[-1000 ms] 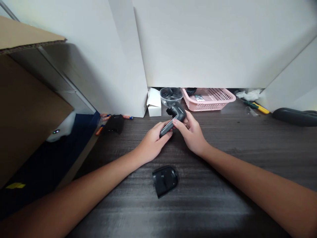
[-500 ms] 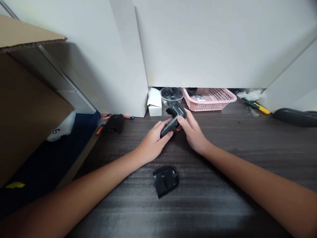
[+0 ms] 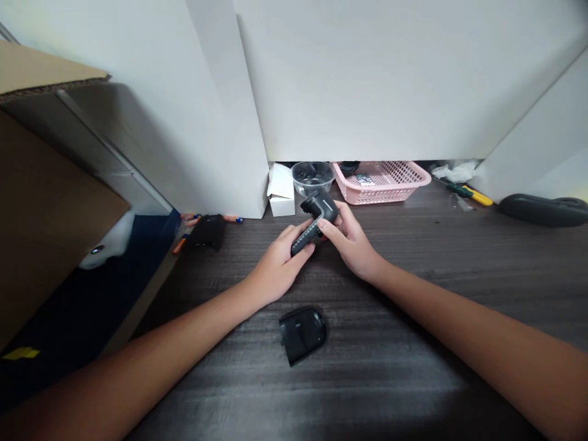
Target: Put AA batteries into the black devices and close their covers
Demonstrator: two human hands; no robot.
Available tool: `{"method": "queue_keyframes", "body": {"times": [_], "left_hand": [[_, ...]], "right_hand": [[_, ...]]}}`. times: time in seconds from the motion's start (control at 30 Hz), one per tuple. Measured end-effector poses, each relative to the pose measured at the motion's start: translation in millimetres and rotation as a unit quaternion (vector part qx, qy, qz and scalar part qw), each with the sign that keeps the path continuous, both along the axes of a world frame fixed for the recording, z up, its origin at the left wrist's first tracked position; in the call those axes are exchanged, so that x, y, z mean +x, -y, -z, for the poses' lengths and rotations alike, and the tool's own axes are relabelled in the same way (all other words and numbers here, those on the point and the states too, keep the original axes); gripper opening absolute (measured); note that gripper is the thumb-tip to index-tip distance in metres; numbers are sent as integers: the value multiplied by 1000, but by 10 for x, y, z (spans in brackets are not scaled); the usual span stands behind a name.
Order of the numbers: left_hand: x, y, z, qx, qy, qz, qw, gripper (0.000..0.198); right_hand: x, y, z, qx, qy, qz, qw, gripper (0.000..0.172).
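A black pistol-shaped device (image 3: pixel 325 207) with small white lettering and a ridged round end is held between both my hands above the dark wood-grain surface. My left hand (image 3: pixel 279 263) is closed around the lower part of its handle, with the thumb along the near side. Around the bend of the body my right hand (image 3: pixel 351 242) is closed too, its thumb pressing on the handle's upper part. Its other fingers are partly hidden behind the device. Nearer to me, between my forearms, a black rounded plastic piece (image 3: pixel 303 335) lies on the surface.
Along the back stand a white box (image 3: pixel 282 199), a clear round tub (image 3: pixel 313 179) and a pink basket (image 3: pixel 381 194). To the right are a yellow-green handled tool (image 3: pixel 478 195) and a dark case (image 3: pixel 544 210). At left lie a black part (image 3: pixel 207 233), several orange-and-blue batteries (image 3: pixel 233 219) and a cardboard box (image 3: pixel 50 233).
The whole scene has shifted slightly left in view as the camera turned. My hands keep nearly the same grip on the device.
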State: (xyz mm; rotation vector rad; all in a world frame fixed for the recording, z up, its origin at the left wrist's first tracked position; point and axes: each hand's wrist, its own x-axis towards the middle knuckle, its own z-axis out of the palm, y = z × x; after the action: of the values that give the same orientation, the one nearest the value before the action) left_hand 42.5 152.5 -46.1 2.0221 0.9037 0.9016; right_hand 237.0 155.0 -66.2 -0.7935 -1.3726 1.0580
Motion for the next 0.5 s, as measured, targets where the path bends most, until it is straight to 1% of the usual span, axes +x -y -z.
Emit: {"method": "queue_keyframes", "body": {"times": [0.07,0.13,0.2,0.37,0.5], "left_hand": [[6,7,-16,-1,-1,6,1000,48],[8,13,-29,-3,-5,8,1000,50],[6,17,-34,-6,-11,7,1000,50],[-1,10,-17,-4,-18,20,1000,42],[-1,-3,4,4,-24,4,1000,50]], "right_hand": [[17,-1,12,4,10,-1,1000,61],[32,-2,20,2,14,2,1000,63],[39,-3,27,-5,9,9,1000,61],[24,-15,32,-32,-15,26,999,56],[26,-27,11,-10,-7,19,1000,58]]}}
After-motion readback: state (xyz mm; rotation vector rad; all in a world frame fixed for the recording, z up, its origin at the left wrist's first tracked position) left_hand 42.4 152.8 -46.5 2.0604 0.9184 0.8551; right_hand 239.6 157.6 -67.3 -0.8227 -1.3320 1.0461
